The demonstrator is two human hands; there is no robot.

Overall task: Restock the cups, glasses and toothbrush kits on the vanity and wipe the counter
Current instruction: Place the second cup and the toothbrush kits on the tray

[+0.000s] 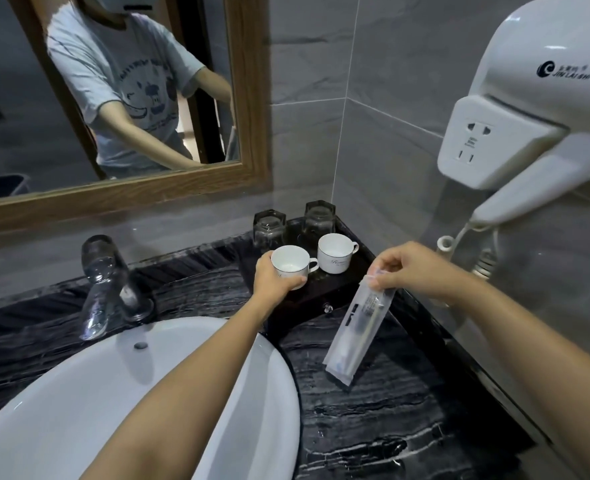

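Observation:
My left hand [274, 278] grips a white cup [290, 263] from the side, at the front left of a dark tray [321, 292] in the counter's back corner. A second white cup [335, 252] stands upright on the tray to its right. Behind them, two clear glasses [269, 228] [319, 218] stand on the tray against the wall. My right hand [407, 268] pinches the top of a toothbrush kit [355, 330] in a clear plastic sleeve, which hangs slanted over the black marble counter [373, 410] just in front of the tray.
A white sink basin [78, 393] fills the lower left, with a chrome faucet [106, 285] behind it. A wall-mounted white hair dryer [529, 133] with a coiled cord juts out at the right. A wood-framed mirror [245, 98] hangs above, reflecting a person.

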